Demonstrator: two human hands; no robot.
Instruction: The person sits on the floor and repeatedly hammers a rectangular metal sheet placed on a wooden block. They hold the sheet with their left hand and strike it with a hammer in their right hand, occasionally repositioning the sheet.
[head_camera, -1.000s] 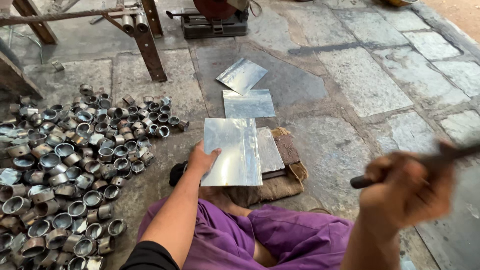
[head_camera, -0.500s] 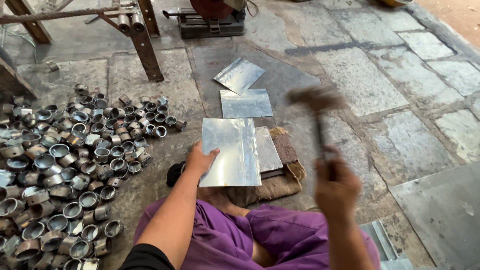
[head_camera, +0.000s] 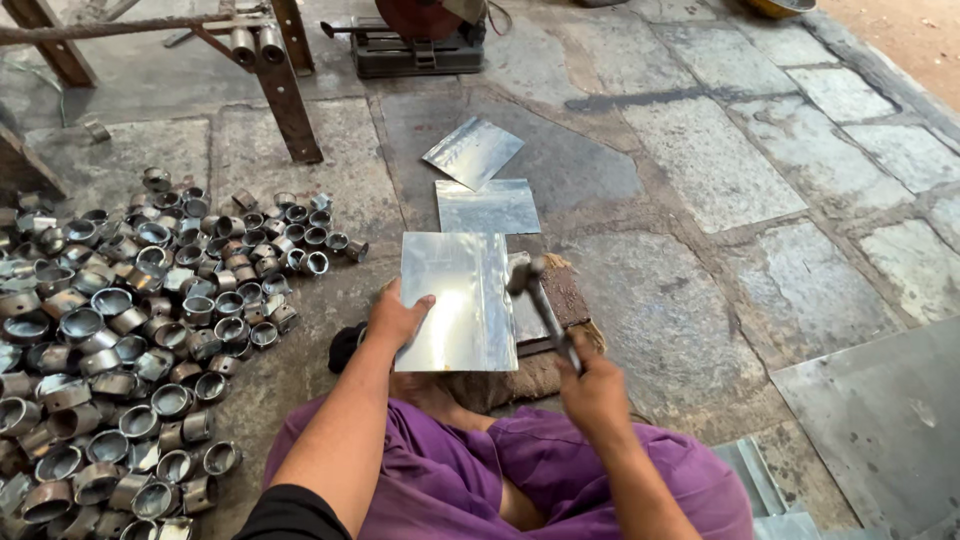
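A shiny rectangular metal sheet lies in front of me on a rusty block over sacking. My left hand presses flat on the sheet's left edge, holding it down. My right hand grips the handle of a hammer, whose head rests at the sheet's right edge. I sit on the stone floor with purple cloth over my legs.
Two more metal sheets lie on the floor beyond. A big heap of short metal rings spreads to the left. A rusty steel frame and a machine stand at the back. Larger sheets lie at right.
My right hand swung the hammer from far out on the right, up over the sheet, then down onto its right edge. My left hand stayed on the sheet.
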